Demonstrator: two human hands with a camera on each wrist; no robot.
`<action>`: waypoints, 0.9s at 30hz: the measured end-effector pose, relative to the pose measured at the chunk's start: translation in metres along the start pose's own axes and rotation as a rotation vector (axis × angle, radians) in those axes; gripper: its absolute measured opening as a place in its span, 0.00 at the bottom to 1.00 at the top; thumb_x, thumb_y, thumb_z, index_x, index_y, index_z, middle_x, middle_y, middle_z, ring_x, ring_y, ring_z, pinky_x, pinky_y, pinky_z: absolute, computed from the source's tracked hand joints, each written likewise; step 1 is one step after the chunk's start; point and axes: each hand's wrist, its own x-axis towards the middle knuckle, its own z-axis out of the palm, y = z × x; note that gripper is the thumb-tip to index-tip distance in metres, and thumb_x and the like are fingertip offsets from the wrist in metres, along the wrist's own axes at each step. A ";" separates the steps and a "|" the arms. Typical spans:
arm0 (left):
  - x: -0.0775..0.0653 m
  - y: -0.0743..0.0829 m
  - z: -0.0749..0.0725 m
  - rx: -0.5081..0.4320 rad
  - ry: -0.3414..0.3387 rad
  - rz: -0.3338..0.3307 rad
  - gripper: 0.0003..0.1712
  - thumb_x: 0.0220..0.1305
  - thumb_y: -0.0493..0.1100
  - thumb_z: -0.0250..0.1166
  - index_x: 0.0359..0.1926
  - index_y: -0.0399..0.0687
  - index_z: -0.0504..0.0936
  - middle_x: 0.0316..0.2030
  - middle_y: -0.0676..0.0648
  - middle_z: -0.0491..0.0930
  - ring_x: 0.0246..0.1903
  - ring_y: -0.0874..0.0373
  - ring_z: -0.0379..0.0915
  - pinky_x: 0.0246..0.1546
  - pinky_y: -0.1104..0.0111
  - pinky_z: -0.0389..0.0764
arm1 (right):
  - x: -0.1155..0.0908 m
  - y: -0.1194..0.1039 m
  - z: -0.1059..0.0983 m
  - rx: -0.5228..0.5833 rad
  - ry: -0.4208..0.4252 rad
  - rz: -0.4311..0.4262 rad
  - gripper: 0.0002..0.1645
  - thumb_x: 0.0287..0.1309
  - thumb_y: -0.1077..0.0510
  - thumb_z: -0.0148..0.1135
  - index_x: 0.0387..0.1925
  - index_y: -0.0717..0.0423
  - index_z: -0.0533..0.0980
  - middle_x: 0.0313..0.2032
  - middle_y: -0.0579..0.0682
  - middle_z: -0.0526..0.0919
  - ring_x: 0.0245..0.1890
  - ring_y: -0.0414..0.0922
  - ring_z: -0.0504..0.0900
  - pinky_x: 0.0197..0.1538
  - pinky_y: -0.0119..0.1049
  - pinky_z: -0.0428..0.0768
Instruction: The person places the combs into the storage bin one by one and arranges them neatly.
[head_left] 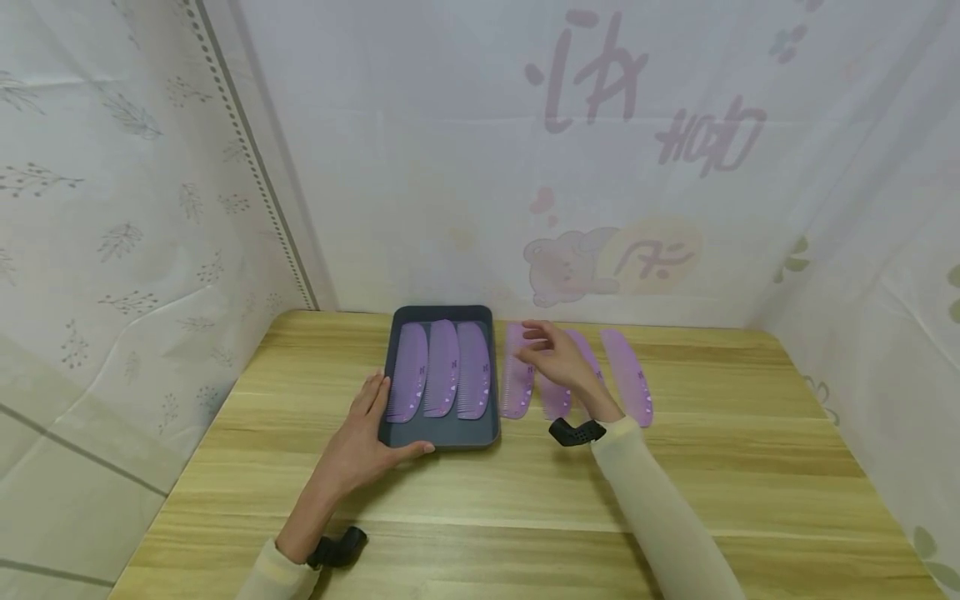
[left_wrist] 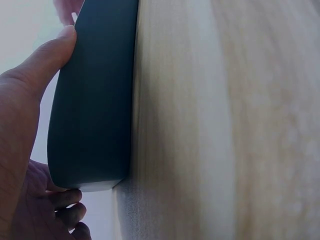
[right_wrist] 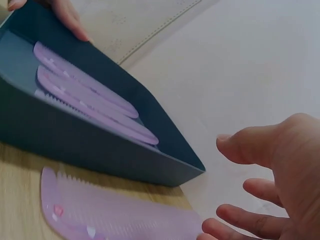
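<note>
A pale printed curtain [head_left: 420,158] hangs behind a wood-grain table [head_left: 480,525], on which stands a dark tray [head_left: 438,433], the landmark here. Three purple combs [head_left: 442,367] lie side by side inside the tray; four loose combs [head_left: 516,387] lie to its right, the first just beside its wall. The left hand [head_left: 360,446], fingers extended and not clenched, rests against the tray's left wall and near edge. The right hand [head_left: 562,362], relaxed and holding nothing, hovers over the loose combs right of the tray. Good practice, presumably: steady the tray lightly, pinch one comb by its smooth spine, and spare the teeth.
</note>
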 end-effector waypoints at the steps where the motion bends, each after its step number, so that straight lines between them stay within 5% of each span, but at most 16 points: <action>1: 0.000 0.000 0.000 0.000 0.000 -0.001 0.79 0.46 0.82 0.70 0.82 0.40 0.44 0.83 0.39 0.40 0.82 0.40 0.37 0.72 0.39 0.64 | -0.001 0.001 -0.001 -0.013 -0.002 -0.008 0.39 0.67 0.51 0.67 0.75 0.53 0.64 0.70 0.61 0.73 0.66 0.60 0.76 0.66 0.56 0.78; 20: -0.001 0.001 -0.001 0.001 -0.001 -0.005 0.79 0.46 0.81 0.70 0.82 0.40 0.43 0.83 0.38 0.40 0.82 0.38 0.38 0.72 0.39 0.64 | -0.030 0.019 -0.029 -0.223 0.070 0.013 0.56 0.59 0.38 0.72 0.80 0.44 0.54 0.79 0.56 0.59 0.75 0.65 0.64 0.70 0.65 0.70; 27: -0.001 0.002 -0.001 0.003 -0.005 -0.004 0.79 0.46 0.81 0.70 0.82 0.39 0.43 0.83 0.38 0.40 0.82 0.38 0.37 0.73 0.39 0.63 | -0.036 0.028 -0.044 -0.295 0.120 -0.023 0.60 0.57 0.40 0.74 0.81 0.52 0.52 0.78 0.62 0.58 0.76 0.65 0.61 0.74 0.64 0.65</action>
